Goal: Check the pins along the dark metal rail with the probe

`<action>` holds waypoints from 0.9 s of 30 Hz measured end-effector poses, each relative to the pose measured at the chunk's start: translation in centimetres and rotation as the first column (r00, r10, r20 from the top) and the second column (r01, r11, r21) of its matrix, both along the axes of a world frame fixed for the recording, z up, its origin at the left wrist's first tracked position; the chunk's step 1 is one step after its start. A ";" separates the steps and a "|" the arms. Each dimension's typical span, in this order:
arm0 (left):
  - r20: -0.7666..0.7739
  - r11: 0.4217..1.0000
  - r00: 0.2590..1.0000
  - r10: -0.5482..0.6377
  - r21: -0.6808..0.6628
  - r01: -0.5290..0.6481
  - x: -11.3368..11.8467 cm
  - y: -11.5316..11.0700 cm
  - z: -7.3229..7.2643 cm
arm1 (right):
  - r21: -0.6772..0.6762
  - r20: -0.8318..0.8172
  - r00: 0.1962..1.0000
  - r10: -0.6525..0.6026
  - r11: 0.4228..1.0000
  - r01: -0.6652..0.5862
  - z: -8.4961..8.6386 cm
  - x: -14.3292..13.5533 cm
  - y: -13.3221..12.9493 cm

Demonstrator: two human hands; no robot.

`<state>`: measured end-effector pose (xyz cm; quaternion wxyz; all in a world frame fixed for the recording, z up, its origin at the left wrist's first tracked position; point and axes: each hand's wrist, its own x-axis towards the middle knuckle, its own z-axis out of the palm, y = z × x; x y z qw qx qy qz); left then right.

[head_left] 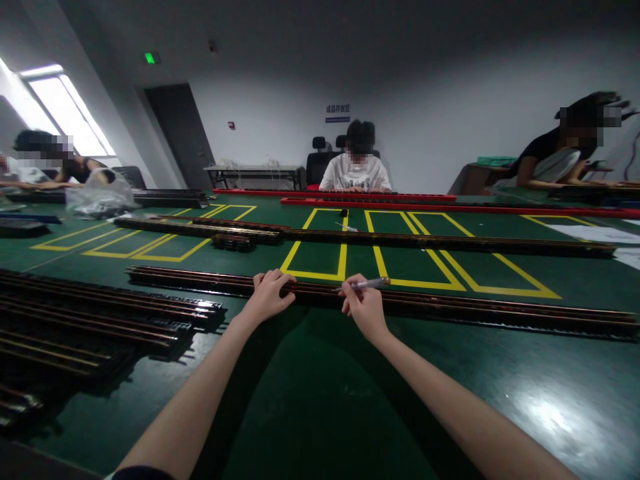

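A long black rail (480,308) with copper-coloured strips lies across the green table in front of me. My left hand (270,295) grips it left of its middle, fingers over the top and thumb on the near side. In my right hand (364,307) is a slim screwdriver (371,283) with a clear handle, pinched between thumb and fingers. Its thin shaft points left, and the tip is close over the rail; whether it touches cannot be made out.
Several similar rails (100,313) are stacked at the left. Another long rail (425,240) lies farther back, before red bars (370,201). Yellow tape (345,257) marks the table (310,400). A plastic bag (100,195) is at back left. Co-workers sit across and at both sides.
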<state>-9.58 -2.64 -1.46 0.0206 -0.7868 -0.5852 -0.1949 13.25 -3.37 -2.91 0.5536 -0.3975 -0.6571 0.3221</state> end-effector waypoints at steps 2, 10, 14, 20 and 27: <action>-0.028 0.999 1.000 0.011 0.037 -0.010 0.3 -0.4 -0.2 | -0.002 0.004 1.000 -0.008 1.000 0.008 0.1 0.0 -0.1; -0.105 0.982 0.994 -0.021 0.184 0.040 1.5 -1.1 -1.1 | 0.004 -0.082 0.995 -0.060 0.998 0.060 0.1 -0.2 0.0; -0.114 0.985 0.991 -0.077 0.145 0.093 1.8 -0.9 -1.1 | -0.019 -0.130 0.988 -0.082 0.997 0.080 0.5 -0.1 -0.3; -0.103 0.995 0.993 -0.053 0.080 0.062 1.9 -0.7 -0.9 | -0.036 -0.123 0.991 -0.060 0.998 0.056 0.8 -0.1 -0.4; -0.128 0.990 0.992 0.017 0.141 0.001 2.7 -0.6 -0.8 | -0.026 -0.076 0.997 -0.028 0.999 0.027 0.9 -0.1 -0.4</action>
